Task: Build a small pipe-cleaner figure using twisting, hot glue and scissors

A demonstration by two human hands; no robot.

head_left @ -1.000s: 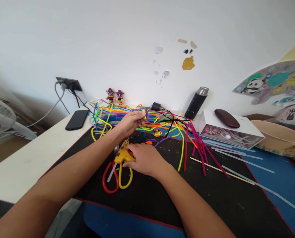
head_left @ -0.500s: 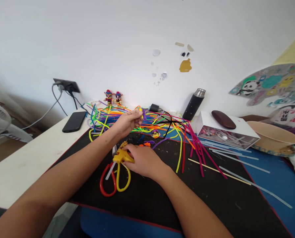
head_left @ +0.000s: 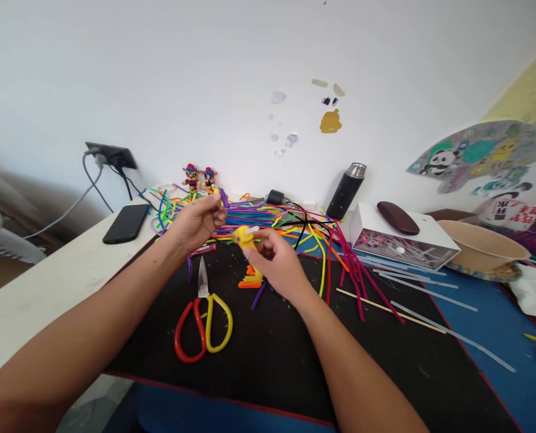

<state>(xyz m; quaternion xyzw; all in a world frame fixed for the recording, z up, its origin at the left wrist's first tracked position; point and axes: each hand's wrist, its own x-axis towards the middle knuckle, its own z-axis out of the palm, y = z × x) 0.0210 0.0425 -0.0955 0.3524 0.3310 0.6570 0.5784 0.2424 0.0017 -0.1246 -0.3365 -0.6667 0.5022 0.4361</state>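
Above the pile of pipe cleaners [head_left: 254, 215], my left hand [head_left: 200, 219] pinches a small purple and yellow pipe-cleaner piece [head_left: 223, 198]. My right hand [head_left: 279, 261] is closed around a yellow glue gun [head_left: 246, 240], with a whitish glue stick [head_left: 252, 230] showing at its top. Just under the gun are folded orange and yellow pipe-cleaner pieces [head_left: 250, 282] and a short purple one [head_left: 259, 296]. Scissors [head_left: 204, 288] with one red and one yellow handle lie on the black mat [head_left: 268, 367], nearer to me than my left hand.
Two small figures [head_left: 190, 178] stand against the wall. A phone [head_left: 126, 224] lies at the left. A black flask [head_left: 347, 191], a white box [head_left: 405, 240] with a dark case [head_left: 398, 218] on top, and a beige bowl [head_left: 479, 248] stand at the right. Clear glue sticks [head_left: 452, 334] and a wooden stick [head_left: 392, 311] lie on the mats.
My right hand has lifted the glue gun up off the scissors and turned it. My left hand has shifted left with the purple and yellow piece. The view has moved slightly.
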